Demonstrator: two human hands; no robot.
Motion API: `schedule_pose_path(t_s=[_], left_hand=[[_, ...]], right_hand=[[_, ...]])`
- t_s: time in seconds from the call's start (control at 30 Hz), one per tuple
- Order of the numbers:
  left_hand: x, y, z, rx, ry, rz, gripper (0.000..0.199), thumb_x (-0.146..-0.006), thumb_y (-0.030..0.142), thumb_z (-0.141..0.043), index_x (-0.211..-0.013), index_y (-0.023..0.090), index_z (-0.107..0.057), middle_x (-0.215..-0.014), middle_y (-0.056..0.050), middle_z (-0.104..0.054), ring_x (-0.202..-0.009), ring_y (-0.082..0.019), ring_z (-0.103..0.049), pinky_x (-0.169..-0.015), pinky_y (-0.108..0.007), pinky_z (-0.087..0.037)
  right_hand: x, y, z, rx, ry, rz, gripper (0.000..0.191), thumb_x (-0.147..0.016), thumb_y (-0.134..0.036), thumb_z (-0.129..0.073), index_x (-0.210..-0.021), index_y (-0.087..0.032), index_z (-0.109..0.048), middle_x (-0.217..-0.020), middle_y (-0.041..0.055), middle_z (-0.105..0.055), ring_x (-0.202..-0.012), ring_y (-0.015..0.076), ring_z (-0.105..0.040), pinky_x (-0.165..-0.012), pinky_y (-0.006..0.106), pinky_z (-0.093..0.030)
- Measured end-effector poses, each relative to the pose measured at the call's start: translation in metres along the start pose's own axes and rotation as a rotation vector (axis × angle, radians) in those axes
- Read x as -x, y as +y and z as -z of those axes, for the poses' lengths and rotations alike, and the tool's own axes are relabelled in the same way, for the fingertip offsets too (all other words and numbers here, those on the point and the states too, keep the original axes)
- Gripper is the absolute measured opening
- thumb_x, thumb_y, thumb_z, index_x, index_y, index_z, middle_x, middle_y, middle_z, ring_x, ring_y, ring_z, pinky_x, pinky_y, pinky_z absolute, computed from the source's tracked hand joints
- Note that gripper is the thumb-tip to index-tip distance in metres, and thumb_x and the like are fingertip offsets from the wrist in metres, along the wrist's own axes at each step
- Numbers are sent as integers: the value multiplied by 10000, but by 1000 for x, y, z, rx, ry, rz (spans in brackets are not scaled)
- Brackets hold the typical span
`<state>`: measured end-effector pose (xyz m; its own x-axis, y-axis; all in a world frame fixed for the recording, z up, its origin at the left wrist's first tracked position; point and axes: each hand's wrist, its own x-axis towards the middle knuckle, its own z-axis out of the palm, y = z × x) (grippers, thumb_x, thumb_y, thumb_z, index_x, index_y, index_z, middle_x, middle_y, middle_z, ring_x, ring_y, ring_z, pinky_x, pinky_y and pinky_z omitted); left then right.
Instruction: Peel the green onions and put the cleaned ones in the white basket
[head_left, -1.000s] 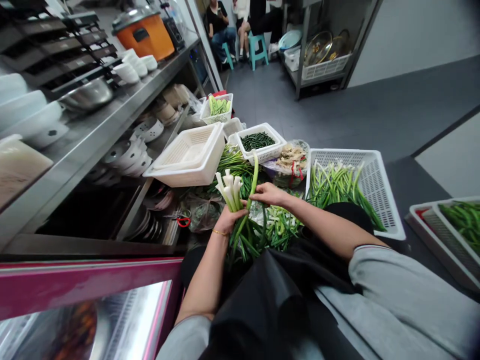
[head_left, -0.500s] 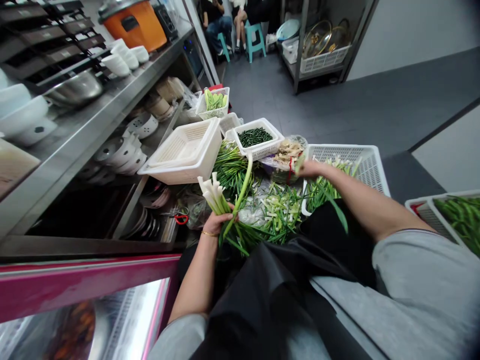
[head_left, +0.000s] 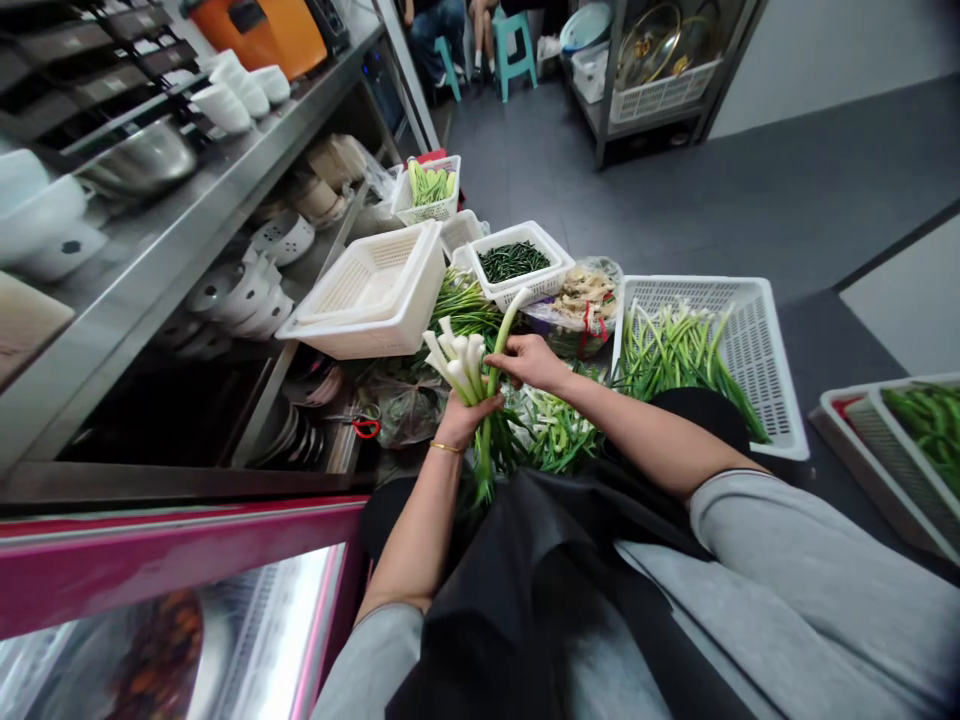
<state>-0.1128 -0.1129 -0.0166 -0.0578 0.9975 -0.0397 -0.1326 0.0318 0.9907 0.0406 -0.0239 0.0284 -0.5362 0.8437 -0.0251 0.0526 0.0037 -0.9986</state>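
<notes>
My left hand [head_left: 466, 415] is closed around a bunch of green onions [head_left: 459, 362], white ends up and green leaves hanging below. One longer, curved stalk [head_left: 507, 325] stands beside the bunch, and my right hand [head_left: 525, 360] pinches it with thumb and fingers. Under my hands lies a heap of green trimmings [head_left: 559, 430]. More green onions [head_left: 675, 350] lie in a white basket [head_left: 787, 400] to the right. Behind my left hand, uncut green stalks [head_left: 465, 305] are partly covered by baskets.
A stacked white crate [head_left: 360, 340], a basket of dark green peppers [head_left: 514, 262] and a bag of pale roots [head_left: 589, 295] stand ahead. Steel shelving [head_left: 187, 240] with bowls runs along the left; red-handled scissors [head_left: 366, 428] lie there. People's legs show at the far back.
My right hand has come back left from the right basket to the bunch and now grips the long stalk. The leaf it trailed is gone from it. My left hand has shifted slightly up and right.
</notes>
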Motion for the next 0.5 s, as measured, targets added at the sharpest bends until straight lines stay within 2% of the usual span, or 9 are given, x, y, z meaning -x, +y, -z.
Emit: schedule_pose_path(t_s=[0.07, 0.13, 0.2, 0.27, 0.37, 0.43, 0.5], left_hand=[[-1, 3, -2, 43, -24, 21, 339, -547, 285, -811, -796, 149, -626, -681, -8, -611, -602, -142, -563, -601, -289, -453], [1, 5, 0, 157, -91, 86, 330, -572, 292, -787, -820, 140, -631, -613, 6, -573, -528, -121, -521, -583, -300, -446], [4, 6, 5, 278, -144, 137, 376, -598, 295, -759, -914, 128, -640, -572, 22, -537, -486, -100, -477, -592, -313, -446], [6, 5, 11, 346, -141, 142, 453, -606, 280, -743, -1016, 125, -630, -576, 28, -529, -488, -92, -463, -605, -316, -449], [5, 3, 22, 322, -75, 123, 480, -617, 247, -730, -1067, 131, -612, -598, 20, -555, -522, -102, -501, -616, -306, -452], [5, 6, 29, 281, -39, 118, 419, -614, 234, -732, -1006, 143, -618, -681, -6, -606, -554, -112, -545, -607, -298, -461], [9, 13, 40, 235, -11, 92, 324, -596, 212, -740, -888, 145, -618, -830, -45, -644, -644, -138, -601, -613, -295, -484]], right_hand=[[3, -2, 1, 46, -151, 0, 344, -702, -435, -729, -663, -115, -609, -499, -10, -585, -358, 79, -509, -342, 172, -404], [5, -6, 12, 63, -294, 11, 344, -719, -433, -712, -665, -107, -619, -517, -3, -601, -374, 75, -527, -385, 171, -439], [8, -9, 31, 56, -333, 52, 342, -739, -435, -693, -713, -99, -641, -520, 0, -604, -386, 73, -538, -411, 166, -450], [11, -7, 56, 15, -261, 119, 363, -767, -458, -664, -781, -95, -655, -523, 7, -604, -401, 82, -552, -418, 169, -449], [16, 10, 94, 100, -41, 152, 429, -858, -504, -535, -890, -96, -664, -582, 36, -631, -411, 93, -548, -428, 199, -455], [17, 29, 111, 437, 0, 27, 426, -874, -501, -509, -903, -114, -686, -622, 48, -651, -442, 107, -563, -472, 226, -479], [14, 51, 118, 828, -18, -128, 360, -808, -469, -615, -834, -123, -713, -640, 64, -663, -534, 149, -616, -561, 264, -507]])
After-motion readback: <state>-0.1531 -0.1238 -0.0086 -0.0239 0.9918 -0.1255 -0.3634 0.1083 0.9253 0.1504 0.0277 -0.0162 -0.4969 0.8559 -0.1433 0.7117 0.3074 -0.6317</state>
